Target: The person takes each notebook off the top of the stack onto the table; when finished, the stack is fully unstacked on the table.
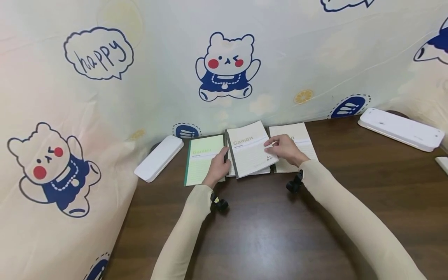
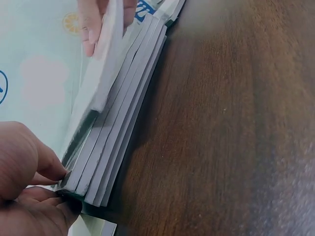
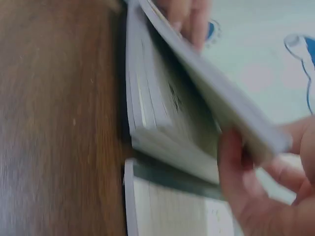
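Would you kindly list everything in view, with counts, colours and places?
Middle stack: several notebooks, pale, table's back centre.
Top notebook: one, white, tilted over that stack.
Left notebook: one cover visible, pale green, left of stack.
Right notebook: one cover visible, white, right of stack.
Long cases: two, white, table's left and right.
Partial object: one, white, right edge.
Table: one, brown, underneath.
Patterned cloth: count unclear, pale, behind table.
Wrist cameras: two, black, at the wrists.
Sleeves: two, cream, on the arms.
Left hand: one, bare, gripping the stack's spine side.
Right hand: one, bare, gripping the top notebook's right edge.
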`<state>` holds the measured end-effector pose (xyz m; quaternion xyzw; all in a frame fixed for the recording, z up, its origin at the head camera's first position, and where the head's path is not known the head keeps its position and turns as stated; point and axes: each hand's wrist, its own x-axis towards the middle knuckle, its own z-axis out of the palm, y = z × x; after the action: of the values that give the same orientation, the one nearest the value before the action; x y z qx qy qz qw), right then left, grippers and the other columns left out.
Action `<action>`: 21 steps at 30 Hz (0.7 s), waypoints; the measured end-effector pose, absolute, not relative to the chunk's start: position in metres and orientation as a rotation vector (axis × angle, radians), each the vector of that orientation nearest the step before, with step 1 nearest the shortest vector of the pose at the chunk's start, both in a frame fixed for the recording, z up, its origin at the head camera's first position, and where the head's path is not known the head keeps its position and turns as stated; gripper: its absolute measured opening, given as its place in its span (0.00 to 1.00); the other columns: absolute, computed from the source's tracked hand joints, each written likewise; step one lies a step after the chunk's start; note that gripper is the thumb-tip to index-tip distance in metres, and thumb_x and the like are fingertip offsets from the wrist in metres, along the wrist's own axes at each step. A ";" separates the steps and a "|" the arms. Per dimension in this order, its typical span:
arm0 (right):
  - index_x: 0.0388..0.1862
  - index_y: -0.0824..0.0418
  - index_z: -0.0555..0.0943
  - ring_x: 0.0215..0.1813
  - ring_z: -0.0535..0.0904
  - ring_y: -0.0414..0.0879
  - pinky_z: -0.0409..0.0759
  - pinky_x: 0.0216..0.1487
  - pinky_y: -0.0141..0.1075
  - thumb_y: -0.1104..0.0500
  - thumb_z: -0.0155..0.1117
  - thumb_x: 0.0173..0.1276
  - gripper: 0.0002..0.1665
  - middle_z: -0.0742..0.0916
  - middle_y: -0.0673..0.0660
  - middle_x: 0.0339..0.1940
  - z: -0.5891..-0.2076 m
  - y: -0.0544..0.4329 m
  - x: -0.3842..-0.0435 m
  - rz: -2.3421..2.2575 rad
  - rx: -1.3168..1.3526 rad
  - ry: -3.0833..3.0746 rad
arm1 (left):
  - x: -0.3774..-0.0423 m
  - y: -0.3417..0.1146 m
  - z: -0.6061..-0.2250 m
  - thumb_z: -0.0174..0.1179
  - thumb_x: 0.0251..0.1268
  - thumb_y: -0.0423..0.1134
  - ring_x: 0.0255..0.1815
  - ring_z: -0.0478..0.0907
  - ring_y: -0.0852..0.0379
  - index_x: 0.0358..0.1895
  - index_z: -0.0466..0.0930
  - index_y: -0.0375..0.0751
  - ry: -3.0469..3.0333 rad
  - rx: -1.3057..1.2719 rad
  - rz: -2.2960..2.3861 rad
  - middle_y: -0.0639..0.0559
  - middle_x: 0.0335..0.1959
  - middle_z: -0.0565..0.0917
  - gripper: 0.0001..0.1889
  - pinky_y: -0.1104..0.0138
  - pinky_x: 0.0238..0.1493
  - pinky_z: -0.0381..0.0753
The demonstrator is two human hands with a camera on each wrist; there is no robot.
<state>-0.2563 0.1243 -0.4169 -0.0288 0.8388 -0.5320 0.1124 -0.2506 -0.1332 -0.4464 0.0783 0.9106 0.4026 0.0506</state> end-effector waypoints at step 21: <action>0.60 0.63 0.76 0.11 0.60 0.35 0.63 0.12 0.36 0.58 0.63 0.68 0.23 0.69 0.37 0.12 -0.378 0.314 -0.209 -1.503 0.157 2.745 | -0.252 -0.130 -0.449 0.43 0.70 0.30 0.78 0.51 0.46 0.74 0.55 0.35 2.766 0.206 1.205 0.37 0.77 0.53 0.29 0.56 0.75 0.57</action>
<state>-0.2094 0.3140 -0.3780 0.0502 0.8760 -0.4797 0.0040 -0.2522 -0.1299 -0.4486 0.0679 0.9131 0.3978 0.0587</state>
